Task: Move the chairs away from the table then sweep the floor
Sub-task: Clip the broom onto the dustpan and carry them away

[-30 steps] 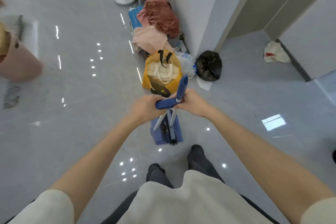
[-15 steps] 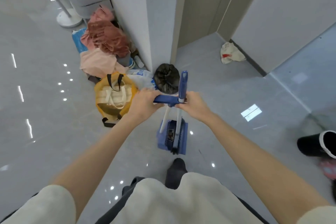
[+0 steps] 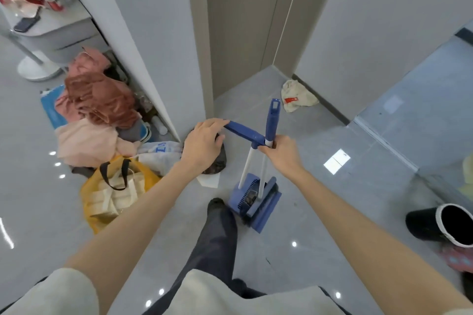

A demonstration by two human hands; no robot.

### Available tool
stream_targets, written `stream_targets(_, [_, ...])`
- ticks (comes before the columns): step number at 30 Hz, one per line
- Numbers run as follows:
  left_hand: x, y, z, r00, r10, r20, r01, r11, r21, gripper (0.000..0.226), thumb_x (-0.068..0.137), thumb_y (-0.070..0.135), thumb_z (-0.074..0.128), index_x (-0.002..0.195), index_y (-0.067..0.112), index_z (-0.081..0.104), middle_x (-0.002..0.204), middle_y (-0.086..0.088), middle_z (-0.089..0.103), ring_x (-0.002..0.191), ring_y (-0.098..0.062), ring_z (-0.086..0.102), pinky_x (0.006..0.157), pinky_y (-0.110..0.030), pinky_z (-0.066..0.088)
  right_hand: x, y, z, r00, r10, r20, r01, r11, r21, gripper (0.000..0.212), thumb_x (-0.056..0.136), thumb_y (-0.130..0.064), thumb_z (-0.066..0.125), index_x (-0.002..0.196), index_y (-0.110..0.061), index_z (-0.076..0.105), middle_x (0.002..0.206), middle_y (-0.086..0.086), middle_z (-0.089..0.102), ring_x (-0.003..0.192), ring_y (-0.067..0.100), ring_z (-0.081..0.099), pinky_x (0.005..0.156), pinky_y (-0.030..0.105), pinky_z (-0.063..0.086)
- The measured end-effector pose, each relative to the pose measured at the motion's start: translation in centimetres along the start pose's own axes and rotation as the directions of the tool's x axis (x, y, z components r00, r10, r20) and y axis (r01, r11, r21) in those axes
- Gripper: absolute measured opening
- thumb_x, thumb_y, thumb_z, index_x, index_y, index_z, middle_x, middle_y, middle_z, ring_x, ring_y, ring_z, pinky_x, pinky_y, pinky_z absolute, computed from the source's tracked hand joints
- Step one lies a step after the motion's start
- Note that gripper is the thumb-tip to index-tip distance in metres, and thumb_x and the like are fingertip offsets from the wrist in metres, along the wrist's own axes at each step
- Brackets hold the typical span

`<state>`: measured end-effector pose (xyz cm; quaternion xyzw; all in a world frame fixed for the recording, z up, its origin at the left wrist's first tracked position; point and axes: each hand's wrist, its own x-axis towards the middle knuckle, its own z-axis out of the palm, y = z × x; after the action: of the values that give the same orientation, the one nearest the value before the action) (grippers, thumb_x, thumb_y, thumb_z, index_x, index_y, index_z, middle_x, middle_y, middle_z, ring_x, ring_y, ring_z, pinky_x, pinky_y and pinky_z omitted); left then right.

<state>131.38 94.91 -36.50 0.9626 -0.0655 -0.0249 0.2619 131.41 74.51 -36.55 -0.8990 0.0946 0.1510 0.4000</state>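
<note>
A blue dustpan (image 3: 252,202) with comb teeth lies at floor level below the right hand (image 3: 281,155). Its white pole rises to a bent blue grip whose end the left hand (image 3: 202,146) holds. The broom (image 3: 272,117) stands nearly upright, head tucked in the pan, white pole in the right fist, blue grip above it.

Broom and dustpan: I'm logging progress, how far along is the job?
Done: cannot tell, no chairs in view. In hand: the left hand grips the angled blue handle, the right hand grips the poles below the upright handle; broom and dustpan sit nested together. Left: all sweeping; a crumpled white bag lies by the wall.
</note>
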Motion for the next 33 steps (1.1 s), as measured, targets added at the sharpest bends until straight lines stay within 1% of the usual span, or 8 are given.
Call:
stream_targets(2, [4.3,-0.8,0.2,0.999,0.002,0.041,-0.001,1.0,-0.024,0.043,0.096,0.016,0.048,0.138,0.021,0.047,0.14,0.0,0.05,0.128,-0.025,0.044,0.102,-0.036,0.039,3.9,-0.5,-0.3,0.999,0.029,-0.033,-0.03,0.999,-0.018,0.026,0.087,-0.017,0.066,0.068,-0.019,0.049,0.071,0.0,0.054,0.07,0.019,0.051,0.054,0.025,0.035])
stream_targets(6, [11.8,-2.3,-0.3,0.991,-0.002,0.131,0.009,0.999,-0.052,0.044,0.096,0.017,0.048,0.14,0.025,0.045,0.141,-0.002,0.049,0.129,-0.026,0.043,0.101,-0.043,0.043,11.1,-1.8,-0.6,0.993,0.097,-0.07,-0.099,0.995,-0.027,0.006,0.088,-0.015,0.064,0.088,-0.01,0.06,0.078,0.007,0.056,0.07,0.02,0.052,0.06,0.027,0.037])
stream_targets(10, [17.8,-4.0,-1.2,0.99,-0.007,0.143,0.018,0.997,-0.077,0.045,0.096,0.014,0.048,0.139,0.024,0.046,0.141,-0.004,0.05,0.13,-0.026,0.044,0.106,-0.043,0.04,17.5,-3.2,-0.5,0.987,0.134,-0.091,-0.138,0.99,-0.04,0.011,0.09,-0.016,0.062,0.088,-0.004,0.061,0.075,0.008,0.056,0.066,0.023,0.053,0.049,0.026,0.034])
stream_targets(16, [23.7,-5.9,-1.0,0.982,-0.091,0.163,0.1,0.994,-0.047,0.044,0.096,0.017,0.047,0.139,0.026,0.045,0.142,-0.001,0.048,0.131,-0.025,0.044,0.107,-0.041,0.039,26.5,-5.1,0.1,0.993,0.107,-0.056,-0.111,0.992,-0.063,0.02,0.092,-0.017,0.058,0.096,0.002,0.062,0.078,0.008,0.055,0.071,0.023,0.054,0.057,0.028,0.037])
stream_targets(23, [29.0,-6.1,1.1,0.953,-0.284,0.102,0.293,0.952,-0.085,0.043,0.095,0.018,0.049,0.138,0.023,0.048,0.141,-0.002,0.05,0.129,-0.026,0.046,0.108,-0.039,0.038,36.2,-7.3,0.5,0.995,0.061,0.076,-0.059,0.998,-0.028,0.024,0.094,-0.012,0.051,0.106,0.005,0.062,0.09,0.018,0.065,0.075,0.026,0.056,0.055,0.027,0.036])
stream_targets(27, [31.5,-4.7,2.3,0.919,-0.392,0.049,0.395,0.909,-0.135,0.044,0.094,0.014,0.05,0.137,0.025,0.049,0.14,-0.001,0.052,0.128,-0.023,0.048,0.106,-0.035,0.038,40.2,-8.2,0.4,0.987,0.042,0.153,-0.038,0.999,-0.027,0.023,0.094,-0.011,0.05,0.105,0.003,0.064,0.101,0.021,0.069,0.075,0.024,0.056,0.062,0.027,0.036])
stream_targets(31, [33.6,-3.1,3.2,0.896,-0.444,-0.013,0.435,0.884,-0.174,0.04,0.094,0.012,0.05,0.131,0.024,0.055,0.138,0.001,0.053,0.124,-0.024,0.051,0.103,-0.034,0.04,44.1,-9.4,0.6,0.961,0.044,0.272,-0.018,0.995,-0.1,0.026,0.091,-0.02,0.058,0.109,-0.002,0.064,0.108,0.014,0.07,0.096,0.03,0.067,0.06,0.027,0.044])
stream_targets(33, [34.1,-2.5,3.4,0.885,-0.466,-0.025,0.454,0.873,-0.179,0.038,0.094,0.012,0.05,0.131,0.022,0.056,0.139,0.001,0.053,0.125,-0.023,0.051,0.103,-0.033,0.04,45.1,-9.9,1.0,0.939,0.037,0.343,0.003,0.993,-0.116,0.029,0.093,-0.024,0.056,0.112,-0.003,0.063,0.109,0.014,0.069,0.098,0.03,0.067,0.06,0.027,0.044])
